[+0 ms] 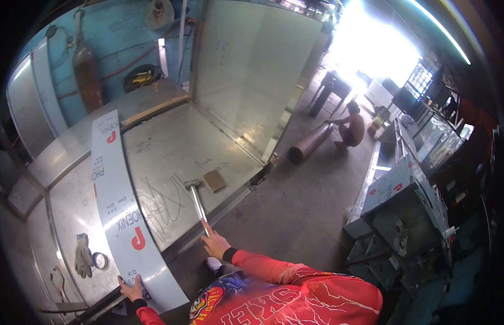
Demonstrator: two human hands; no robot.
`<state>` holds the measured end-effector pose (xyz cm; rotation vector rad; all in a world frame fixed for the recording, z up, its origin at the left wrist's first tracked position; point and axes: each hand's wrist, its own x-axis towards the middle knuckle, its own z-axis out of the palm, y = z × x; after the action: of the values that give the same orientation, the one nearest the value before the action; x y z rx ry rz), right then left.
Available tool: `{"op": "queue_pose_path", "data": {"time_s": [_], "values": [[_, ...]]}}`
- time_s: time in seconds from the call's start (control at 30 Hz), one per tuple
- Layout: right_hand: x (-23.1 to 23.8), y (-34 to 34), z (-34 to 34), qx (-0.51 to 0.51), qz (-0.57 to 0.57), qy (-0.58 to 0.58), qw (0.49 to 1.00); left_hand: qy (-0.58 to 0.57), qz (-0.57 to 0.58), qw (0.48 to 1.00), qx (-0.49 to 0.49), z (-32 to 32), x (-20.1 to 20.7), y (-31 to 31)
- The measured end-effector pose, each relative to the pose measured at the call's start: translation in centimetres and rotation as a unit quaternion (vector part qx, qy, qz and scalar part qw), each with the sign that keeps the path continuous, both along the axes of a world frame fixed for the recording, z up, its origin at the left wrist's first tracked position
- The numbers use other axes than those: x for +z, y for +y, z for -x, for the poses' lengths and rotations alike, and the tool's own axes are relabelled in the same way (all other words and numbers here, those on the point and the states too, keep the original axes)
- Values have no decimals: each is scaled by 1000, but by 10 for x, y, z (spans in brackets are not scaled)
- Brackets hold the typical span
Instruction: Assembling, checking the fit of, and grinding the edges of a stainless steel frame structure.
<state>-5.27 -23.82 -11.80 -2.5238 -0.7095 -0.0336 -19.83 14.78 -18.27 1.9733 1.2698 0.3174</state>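
Note:
A long sheet-metal strip with printed protective film lies lengthwise on the metal-topped workbench, its near end jutting past the front edge. At that end my left hand grips the strip's left edge, thumb on top and the other fingers partly hidden. My right hand is closed round the end of a hammer's shiny handle. The hammer's head rests on the bench beside a small flat brown block. Dark scribbled lines mark the bench top between strip and hammer.
Left of the strip lie a work glove, a tape roll and pliers. A tall metal panel stands at the bench's far right. Beyond, a person squats by a large pipe. Metal cabinets stand right.

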Motion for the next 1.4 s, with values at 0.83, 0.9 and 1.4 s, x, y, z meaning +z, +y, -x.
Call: {"op": "queue_pose_path", "data": {"time_s": [0.83, 0.9, 1.4], "values": [[-4, -5, -5, 44, 3, 58, 997, -55, -91, 963, 248, 195, 17, -22], [9, 4, 0, 20, 125, -84, 988, -48, -97, 954, 278, 214, 5, -27], [48, 177, -9, 472, -163, 210, 840, 34, 197, 819, 537, 348, -86, -322]]}}
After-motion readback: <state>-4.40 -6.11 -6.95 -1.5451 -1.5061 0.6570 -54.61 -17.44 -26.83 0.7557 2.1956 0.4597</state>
